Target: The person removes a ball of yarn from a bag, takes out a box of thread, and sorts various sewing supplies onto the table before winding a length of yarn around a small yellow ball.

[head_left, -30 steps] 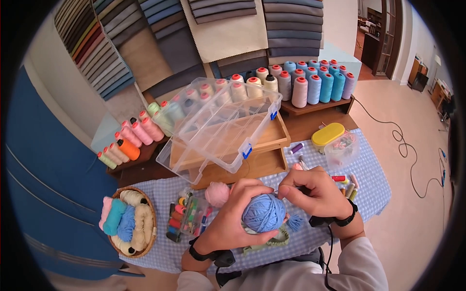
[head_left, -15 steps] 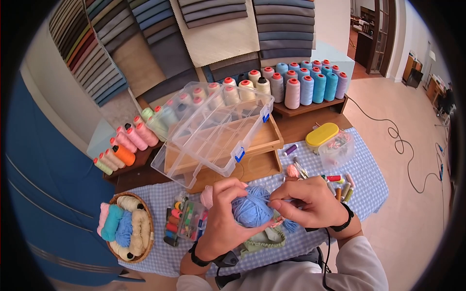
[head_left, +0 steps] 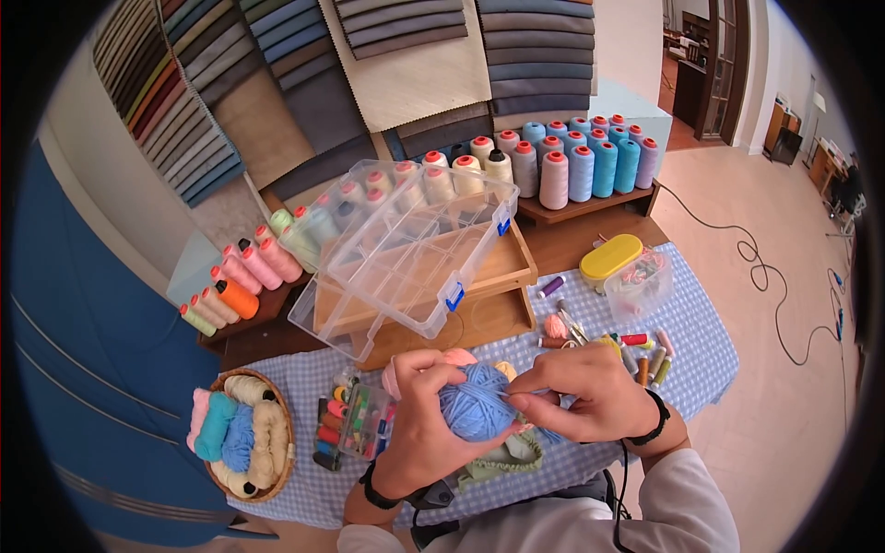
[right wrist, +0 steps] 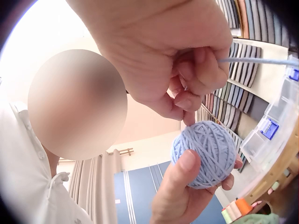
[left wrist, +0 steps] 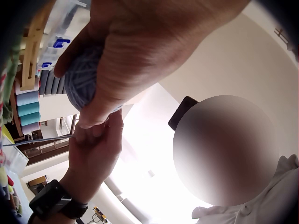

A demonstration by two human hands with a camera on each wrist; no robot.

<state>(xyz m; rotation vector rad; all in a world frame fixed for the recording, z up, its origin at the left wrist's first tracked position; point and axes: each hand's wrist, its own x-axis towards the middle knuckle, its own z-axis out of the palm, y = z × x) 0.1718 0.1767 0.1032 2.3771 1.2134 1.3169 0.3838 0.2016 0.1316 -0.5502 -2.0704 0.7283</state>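
A ball of light blue yarn (head_left: 475,403) sits in my left hand (head_left: 415,438), thumb on one side and fingers curled round the other. Close against the ball, my right hand (head_left: 590,392) pinches the yarn with thumb and bent fingers. In the right wrist view, a taut blue strand (right wrist: 257,60) runs out from the curled fingers of that hand toward the right edge. The left wrist view shows the yarn ball (left wrist: 81,84) partly hidden by the left hand. Below the hands lies a green gathered cloth (head_left: 502,461).
A clear compartment case (head_left: 406,253) leans on a wooden stand behind the hands. At left is a basket of yarn (head_left: 290,442), beside a small box of notions (head_left: 364,424). To the right lie loose spools (head_left: 636,341) and a yellow-lidded tub (head_left: 613,258). Thread cones (head_left: 581,175) line the back.
The right hand has come down and sits lower beside the yarn ball. Both hands and the ball have shifted slightly left, and the head view has turned a little.
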